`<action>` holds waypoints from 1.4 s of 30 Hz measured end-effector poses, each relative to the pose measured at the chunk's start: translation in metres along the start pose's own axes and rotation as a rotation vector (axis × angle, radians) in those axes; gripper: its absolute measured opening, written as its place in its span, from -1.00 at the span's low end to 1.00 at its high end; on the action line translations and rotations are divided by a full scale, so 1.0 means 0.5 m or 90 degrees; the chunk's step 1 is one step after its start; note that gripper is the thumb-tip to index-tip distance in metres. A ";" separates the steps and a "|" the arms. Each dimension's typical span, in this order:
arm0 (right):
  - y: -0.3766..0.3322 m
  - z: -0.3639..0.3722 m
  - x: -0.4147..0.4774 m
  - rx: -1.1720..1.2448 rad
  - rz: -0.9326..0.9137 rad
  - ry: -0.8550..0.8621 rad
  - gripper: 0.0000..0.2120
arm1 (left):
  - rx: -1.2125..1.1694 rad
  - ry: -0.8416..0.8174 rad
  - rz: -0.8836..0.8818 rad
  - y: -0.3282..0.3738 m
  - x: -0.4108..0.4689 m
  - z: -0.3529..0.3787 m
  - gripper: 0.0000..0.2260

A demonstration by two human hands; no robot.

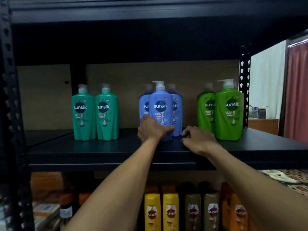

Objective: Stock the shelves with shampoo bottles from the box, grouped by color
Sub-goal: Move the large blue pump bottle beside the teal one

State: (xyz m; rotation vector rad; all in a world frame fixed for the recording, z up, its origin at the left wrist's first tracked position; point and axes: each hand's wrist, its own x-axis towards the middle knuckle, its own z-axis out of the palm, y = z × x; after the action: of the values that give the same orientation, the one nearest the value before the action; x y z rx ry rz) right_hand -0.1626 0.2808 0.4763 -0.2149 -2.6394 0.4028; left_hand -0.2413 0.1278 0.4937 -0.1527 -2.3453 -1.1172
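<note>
Blue bottle stood on the shelf, your left hand wrapped round its base. Your right hand hung beside it, fingers loosely curled, empty.

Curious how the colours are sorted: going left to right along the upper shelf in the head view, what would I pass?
Two teal-green plastic pump bottles → three blue plastic pump bottles, the left hand gripping the front blue bottle → the right hand, over the black shelf → two bright green plastic pump bottles.
</note>
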 end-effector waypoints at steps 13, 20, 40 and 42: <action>-0.013 -0.013 -0.016 -0.047 -0.045 -0.074 -0.76 | 0.014 -0.011 -0.005 -0.140 -0.033 -0.233 -0.45; -0.017 -0.019 -0.028 -0.052 -0.042 -0.078 -0.75 | 0.028 0.011 -0.043 -0.188 -0.026 -0.308 -0.43; 0.015 0.008 0.083 0.244 0.103 -0.092 0.11 | 0.071 0.110 0.288 -0.027 0.008 -0.087 -0.39; 0.017 0.022 0.109 0.298 0.108 -0.071 0.16 | 0.013 0.054 0.187 -0.048 0.059 -0.044 -0.21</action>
State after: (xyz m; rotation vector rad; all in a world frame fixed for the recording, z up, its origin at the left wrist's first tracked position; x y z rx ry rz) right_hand -0.2150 0.2978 0.4867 -0.2699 -2.5505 1.0972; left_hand -0.2648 0.0919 0.5034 -0.4185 -2.1725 -0.9361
